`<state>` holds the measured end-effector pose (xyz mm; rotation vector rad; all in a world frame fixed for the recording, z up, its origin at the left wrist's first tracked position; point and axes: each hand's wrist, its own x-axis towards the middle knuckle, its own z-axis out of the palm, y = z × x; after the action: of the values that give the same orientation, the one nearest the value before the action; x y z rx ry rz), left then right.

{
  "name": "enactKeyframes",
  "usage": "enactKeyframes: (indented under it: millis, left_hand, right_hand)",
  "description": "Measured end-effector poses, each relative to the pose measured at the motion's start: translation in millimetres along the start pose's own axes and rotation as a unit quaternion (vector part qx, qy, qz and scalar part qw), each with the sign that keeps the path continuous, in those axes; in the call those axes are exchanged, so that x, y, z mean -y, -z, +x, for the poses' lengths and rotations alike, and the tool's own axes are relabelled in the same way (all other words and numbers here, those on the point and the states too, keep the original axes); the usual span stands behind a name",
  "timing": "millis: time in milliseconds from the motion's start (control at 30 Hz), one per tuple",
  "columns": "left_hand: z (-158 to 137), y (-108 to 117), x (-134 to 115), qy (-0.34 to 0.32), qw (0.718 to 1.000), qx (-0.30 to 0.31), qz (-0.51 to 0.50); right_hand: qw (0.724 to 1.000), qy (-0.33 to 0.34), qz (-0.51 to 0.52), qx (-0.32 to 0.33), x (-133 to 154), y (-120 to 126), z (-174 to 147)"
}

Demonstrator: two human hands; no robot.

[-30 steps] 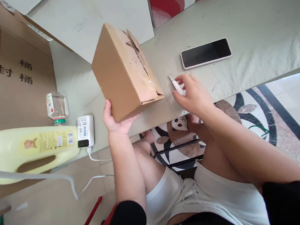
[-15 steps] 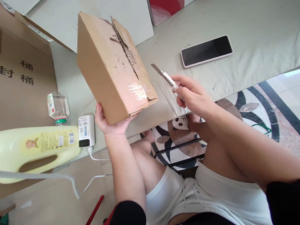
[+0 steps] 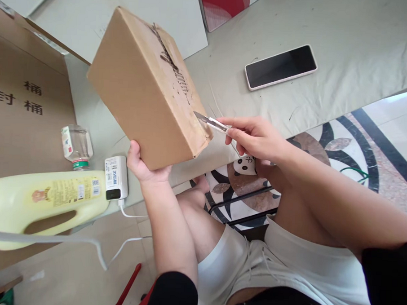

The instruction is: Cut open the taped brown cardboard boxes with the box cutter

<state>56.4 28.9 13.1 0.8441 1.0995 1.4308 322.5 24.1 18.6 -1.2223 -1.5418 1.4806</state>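
A brown cardboard box [image 3: 141, 96] is held tilted above the table, its taped, dark-marked seam side turned toward the right. My left hand [image 3: 149, 168] grips it from below at the lower edge, thumb on the near face and the other fingers partly hidden underneath. Between thumb and fingers of my right hand [image 3: 253, 136] is a white utility knife [image 3: 218, 125] with its blade out. The blade tip meets the box's seam side near its lower right end; whether it has gone into the cardboard I cannot tell.
A smartphone [image 3: 281, 67] lies on the cloth-covered table [image 3: 346, 55]. To the left are a clear bottle [image 3: 77, 142], a white power bank [image 3: 116, 178] with a cable, a yellow jug [image 3: 15, 202] and a large carton [image 3: 18, 131]. A white board [image 3: 139, 1] lies behind the box.
My left hand has turned the box, showing more of its plain brown face. My right hand has brought the knife down and left, from apart to the box's seam side.
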Motion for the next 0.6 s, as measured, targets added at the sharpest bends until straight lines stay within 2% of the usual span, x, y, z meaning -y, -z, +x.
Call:
enactKeyframes:
  millis: [133,433,600]
  left_hand:
    - [1.7,1.5,5.5,-0.051,0.997,-0.005,-0.053]
    - [0.5,1.9,3.0,-0.066,0.995,0.021,-0.072]
    - [1.7,3.5,4.1,-0.083,0.992,0.031,-0.085]
  right_hand:
    - [0.999,0.008,-0.010,0.031,-0.2,-0.9,0.1]
    - [0.999,-0.007,-0.024,0.042,1.5,0.7,1.9]
    - [0.998,0.009,-0.042,0.055,-1.7,1.6,1.3]
